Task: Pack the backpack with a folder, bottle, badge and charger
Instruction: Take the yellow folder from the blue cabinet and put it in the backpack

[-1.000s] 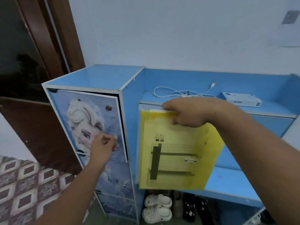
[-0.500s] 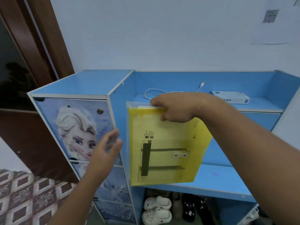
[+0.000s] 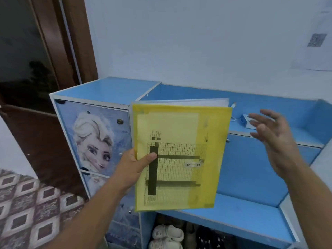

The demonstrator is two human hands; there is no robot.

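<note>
The yellow folder (image 3: 181,155) is upright right in front of you, with a printed grid sheet showing through it. Your left hand (image 3: 133,168) grips its left edge, thumb across the front. At 3 o'clock your right hand (image 3: 271,141) is clear of it, fingers spread, holding nothing. Behind that hand a white box (image 3: 245,120) sits on the blue shelf (image 3: 305,135). White sandals (image 3: 167,236) lie at 6 o'clock, below.

The yellow folder (image 3: 179,155) hides the fingers of the left hand (image 3: 133,169); only the thumb (image 3: 149,158) shows. It also covers most of a white cable (image 3: 233,105) at the back edge of the blue shelf (image 3: 305,135). The right hand (image 3: 274,141) is blurry and covers part of a white box (image 3: 245,120) on that shelf. The print inside the folder is too small to read. The picture's bottom edge cuts off the shoes (image 3: 167,236).
</note>
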